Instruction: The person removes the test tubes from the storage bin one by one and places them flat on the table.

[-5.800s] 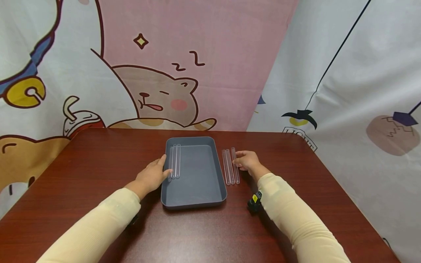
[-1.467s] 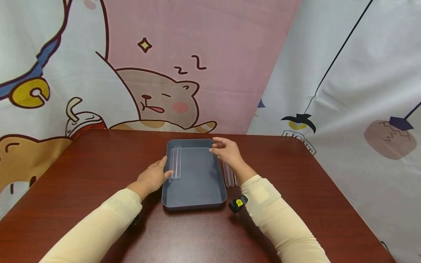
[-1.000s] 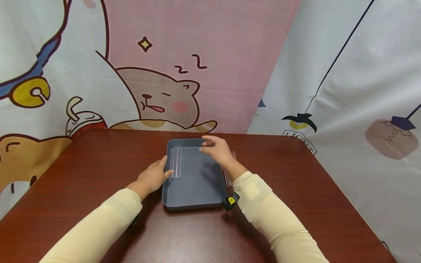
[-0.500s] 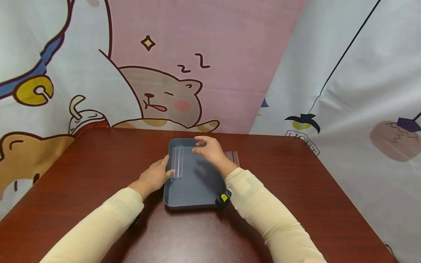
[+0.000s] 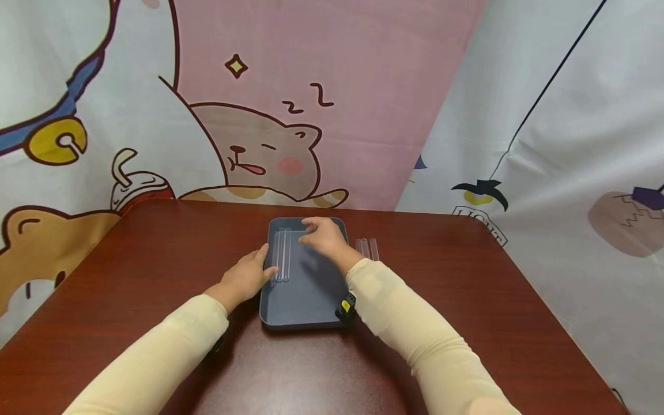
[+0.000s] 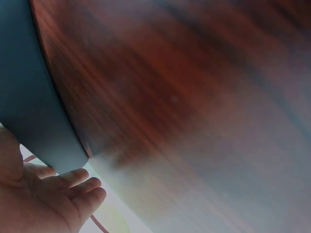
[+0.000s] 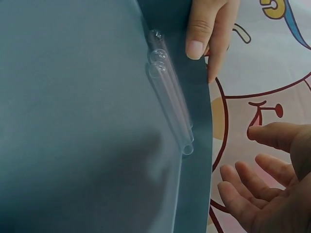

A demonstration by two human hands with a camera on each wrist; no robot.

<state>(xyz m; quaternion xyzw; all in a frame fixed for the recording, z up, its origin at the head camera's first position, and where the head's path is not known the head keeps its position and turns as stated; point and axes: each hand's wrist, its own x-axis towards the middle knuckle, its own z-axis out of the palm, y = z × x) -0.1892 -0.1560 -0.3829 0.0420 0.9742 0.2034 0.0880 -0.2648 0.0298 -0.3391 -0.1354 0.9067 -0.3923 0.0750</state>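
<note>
A dark grey rectangular tray [image 5: 295,311] lies on the table. Three clear test tubes [image 5: 280,253] rest side by side along its left wall, and in the right wrist view these test tubes [image 7: 172,107] show rounded ends. My left hand [image 5: 242,279] holds the tray's left rim, thumb inside and fingers along the outer wall. In the left wrist view, the fingers of the left hand [image 6: 53,199] meet the tray's outside. Over the tray's far half hovers my right hand [image 5: 324,237], thumb and fingers spread with nothing between them.
Three more clear test tubes [image 5: 366,248] lie on the table just right of the tray, their near ends hidden by the right forearm. The brown wooden table [image 5: 467,288] reaches back to a cartoon-printed cloth [image 5: 363,115].
My right hand has moved left from beside the right-hand test tubes to above the tray. The left hand keeps its place on the rim. Both groups of test tubes stay where they were.
</note>
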